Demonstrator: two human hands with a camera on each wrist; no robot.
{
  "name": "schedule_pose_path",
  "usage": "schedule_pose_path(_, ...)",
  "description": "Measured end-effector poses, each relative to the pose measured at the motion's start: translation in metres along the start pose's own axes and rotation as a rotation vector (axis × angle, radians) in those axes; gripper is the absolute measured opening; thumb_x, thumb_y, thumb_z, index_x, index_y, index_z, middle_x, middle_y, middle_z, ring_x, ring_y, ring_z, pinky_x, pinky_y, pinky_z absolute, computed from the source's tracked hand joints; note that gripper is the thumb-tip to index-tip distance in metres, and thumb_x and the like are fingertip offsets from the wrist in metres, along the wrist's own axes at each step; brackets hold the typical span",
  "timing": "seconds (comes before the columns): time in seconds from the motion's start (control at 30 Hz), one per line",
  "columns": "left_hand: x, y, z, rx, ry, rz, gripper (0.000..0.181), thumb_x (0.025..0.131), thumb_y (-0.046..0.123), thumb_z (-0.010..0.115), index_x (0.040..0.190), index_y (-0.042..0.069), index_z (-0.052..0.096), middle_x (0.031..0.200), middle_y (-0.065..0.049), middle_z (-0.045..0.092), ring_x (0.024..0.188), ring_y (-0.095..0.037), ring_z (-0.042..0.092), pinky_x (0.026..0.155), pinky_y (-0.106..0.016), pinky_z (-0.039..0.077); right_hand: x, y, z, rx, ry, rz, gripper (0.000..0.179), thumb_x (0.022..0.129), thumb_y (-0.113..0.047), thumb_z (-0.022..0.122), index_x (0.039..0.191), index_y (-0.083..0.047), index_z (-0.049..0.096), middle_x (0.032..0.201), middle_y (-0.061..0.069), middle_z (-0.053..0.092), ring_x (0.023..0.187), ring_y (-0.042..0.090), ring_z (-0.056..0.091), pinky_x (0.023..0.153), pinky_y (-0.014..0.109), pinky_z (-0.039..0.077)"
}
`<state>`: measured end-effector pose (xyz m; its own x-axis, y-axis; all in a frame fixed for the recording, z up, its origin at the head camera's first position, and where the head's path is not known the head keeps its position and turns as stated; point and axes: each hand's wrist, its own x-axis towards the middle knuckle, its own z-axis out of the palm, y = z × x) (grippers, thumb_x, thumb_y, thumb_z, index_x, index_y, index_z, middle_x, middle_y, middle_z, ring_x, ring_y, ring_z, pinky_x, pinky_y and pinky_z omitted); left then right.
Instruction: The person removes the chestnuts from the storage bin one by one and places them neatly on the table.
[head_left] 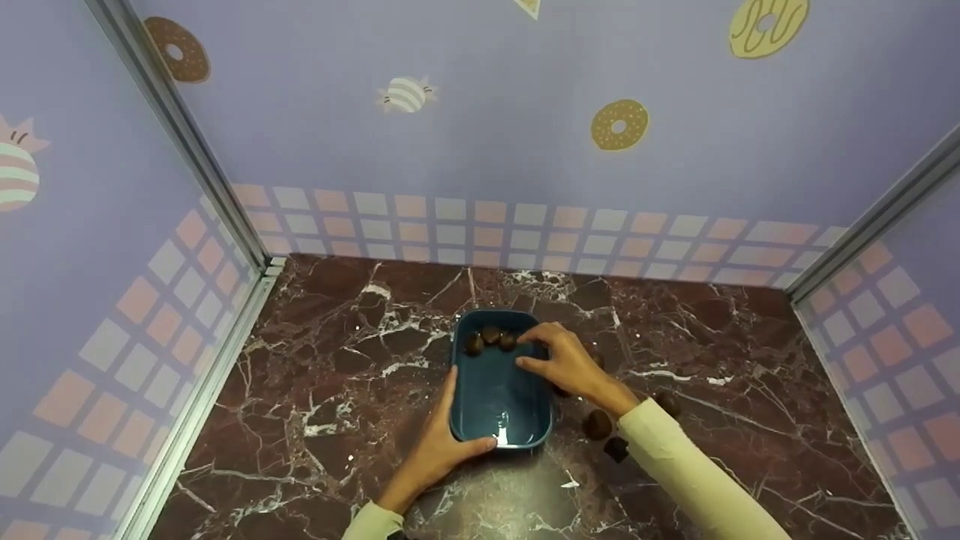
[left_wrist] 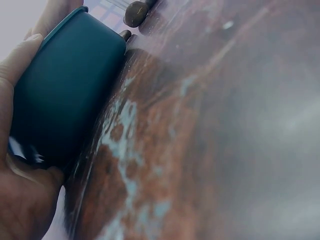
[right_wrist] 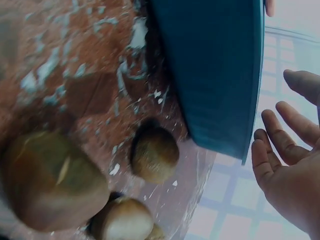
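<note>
A deep blue rectangular container (head_left: pixel 502 397) with rounded corners stands on the marble-patterned surface. Inside its far end sit three round brown mushroom-like pieces (head_left: pixel 490 334). My left hand (head_left: pixel 439 442) grips the container's near left corner, thumb on the near rim and fingers along the left side. Over the right rim reaches my right hand (head_left: pixel 562 361), fingertips close to the rightmost piece. In the right wrist view, its loosely bent fingers (right_wrist: pixel 280 137) and thumb are apart with nothing between them. The left wrist view shows the container's outer wall (left_wrist: pixel 70 85) against the left hand.
Right of the container lie more brown pieces (head_left: pixel 598 424), partly hidden by the right arm, and a small dark piece (head_left: pixel 616 449). A big one with a pale crack (right_wrist: pixel 52 180) is near the right wrist camera. Patterned walls (head_left: pixel 495 150) enclose the surface.
</note>
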<state>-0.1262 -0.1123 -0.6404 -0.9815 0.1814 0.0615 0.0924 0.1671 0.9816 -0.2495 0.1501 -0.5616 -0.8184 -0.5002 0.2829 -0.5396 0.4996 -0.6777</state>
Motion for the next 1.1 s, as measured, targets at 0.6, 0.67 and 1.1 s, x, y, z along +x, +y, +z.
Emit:
schedule_pose_path(0.6, 0.0, 0.002, 0.0, -0.006, -0.002, 0.007, 0.137, 0.081, 0.028, 0.101, 0.18, 0.021, 0.006, 0.183, -0.02, 0.01, 0.167, -0.042, 0.016, 0.131, -0.064, 0.017, 0.027, -0.008, 0.034, 0.031, -0.152, 0.073, 0.042, 0.098, -0.012, 0.085, 0.134, 0.006, 0.072, 0.128, 0.021, 0.072, 0.12, 0.039, 0.069, 0.105, 0.058, 0.056)
schedule_pose_path(0.67, -0.001, 0.003, 0.0, -0.006, -0.003, -0.008, 0.136, 0.081, 0.029, 0.1, 0.18, 0.025, 0.006, 0.184, -0.018, 0.01, 0.167, -0.041, 0.014, 0.131, -0.064, 0.017, 0.029, -0.009, 0.037, 0.024, -0.165, 0.082, 0.043, 0.098, -0.011, 0.084, 0.136, 0.006, 0.071, 0.13, 0.021, 0.071, 0.12, 0.039, 0.069, 0.105, 0.057, 0.056)
schedule_pose_path(1.1, 0.0, 0.0, 0.001, -0.038, -0.003, 0.016, 0.139, 0.079, 0.023, 0.101, 0.18, 0.022, 0.005, 0.183, -0.02, 0.011, 0.166, -0.039, 0.021, 0.131, -0.059, 0.017, 0.04, -0.001, 0.063, -0.034, -0.128, -0.009, 0.039, 0.094, -0.005, 0.085, 0.13, 0.006, 0.074, 0.127, 0.022, 0.073, 0.115, 0.04, 0.066, 0.105, 0.061, 0.051)
